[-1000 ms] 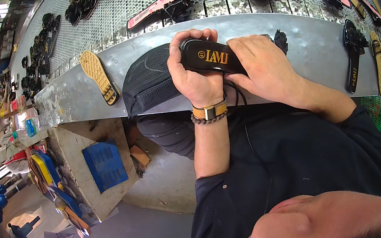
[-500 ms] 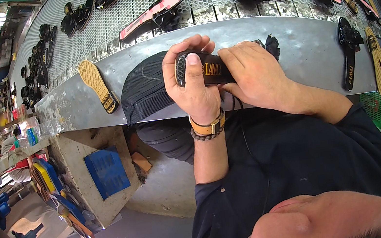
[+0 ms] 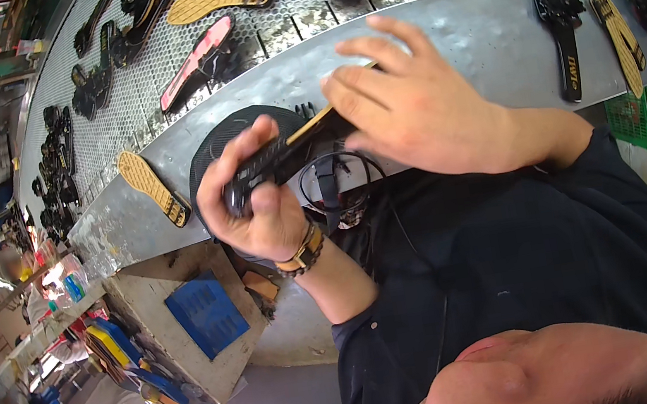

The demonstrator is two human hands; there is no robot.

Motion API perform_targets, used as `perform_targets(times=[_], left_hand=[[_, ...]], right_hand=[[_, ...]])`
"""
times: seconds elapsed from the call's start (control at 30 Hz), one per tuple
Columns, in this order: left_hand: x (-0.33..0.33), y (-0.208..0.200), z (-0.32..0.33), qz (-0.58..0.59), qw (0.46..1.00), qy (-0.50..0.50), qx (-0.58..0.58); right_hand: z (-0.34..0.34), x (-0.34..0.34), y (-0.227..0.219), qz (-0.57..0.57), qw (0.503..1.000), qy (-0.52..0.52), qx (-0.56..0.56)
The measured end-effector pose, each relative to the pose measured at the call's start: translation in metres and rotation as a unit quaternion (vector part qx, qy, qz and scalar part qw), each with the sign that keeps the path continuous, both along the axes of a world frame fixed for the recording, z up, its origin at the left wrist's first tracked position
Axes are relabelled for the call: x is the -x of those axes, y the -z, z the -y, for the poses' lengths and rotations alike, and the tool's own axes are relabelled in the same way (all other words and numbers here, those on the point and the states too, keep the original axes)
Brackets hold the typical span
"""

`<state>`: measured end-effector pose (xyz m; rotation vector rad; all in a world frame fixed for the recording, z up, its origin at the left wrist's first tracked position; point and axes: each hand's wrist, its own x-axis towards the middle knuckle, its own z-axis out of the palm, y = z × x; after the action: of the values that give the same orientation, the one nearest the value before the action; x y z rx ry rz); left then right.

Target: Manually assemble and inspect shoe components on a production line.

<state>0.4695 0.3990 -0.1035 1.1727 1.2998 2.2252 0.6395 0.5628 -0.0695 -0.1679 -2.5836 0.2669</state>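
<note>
Over the metal ledge point(image 3: 483, 36), right of a tan sole point(image 3: 150, 188) and beside a black mesh bag point(image 3: 213, 137), holds the black sandal point(image 3: 274, 164) clamped at its lower-left end between thumb and fingers of the left hand point(image 3: 258, 230). Slants its long axis up and rightward from that grip. Has the right hand point(image 3: 431, 106) nearer the upper-right end, overlapping it with bent fingers; cannot tell whether touching or gripping.
</note>
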Motion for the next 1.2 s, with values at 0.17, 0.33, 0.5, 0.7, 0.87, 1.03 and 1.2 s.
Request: perform_targets(times=[0.17,0.33,0.5,0.7,0.87,1.03,1.2], left_hand=[[0.022,-0.008,0.017,-0.061,0.982,0.167,-0.071],[0.027,-0.006,0.017,-0.04,0.968,0.227,-0.097],[-0.011,-0.022,-0.012,0.092,0.994,0.041,-0.037],[-0.064,0.009,-0.039,0.198,0.969,0.009,0.15],[-0.06,0.016,-0.032,0.189,0.945,-0.081,0.255],[-0.034,0.027,-0.023,0.082,0.943,-0.103,0.306],[0.019,0.006,-0.056,0.448,0.887,0.067,0.092]], right_hand=[[-0.021,-0.013,0.004,0.027,0.98,-0.064,0.187],[-0.019,-0.018,0.008,-0.017,0.973,-0.106,0.203],[-0.031,-0.009,0.021,0.02,0.927,-0.134,0.35],[-0.049,0.0,0.072,0.043,0.514,-0.135,0.846],[-0.027,0.008,0.083,0.047,0.566,-0.073,0.82],[-0.02,0.023,0.069,0.09,0.628,-0.011,0.773],[-0.081,0.111,0.045,0.059,0.596,0.004,0.801]])
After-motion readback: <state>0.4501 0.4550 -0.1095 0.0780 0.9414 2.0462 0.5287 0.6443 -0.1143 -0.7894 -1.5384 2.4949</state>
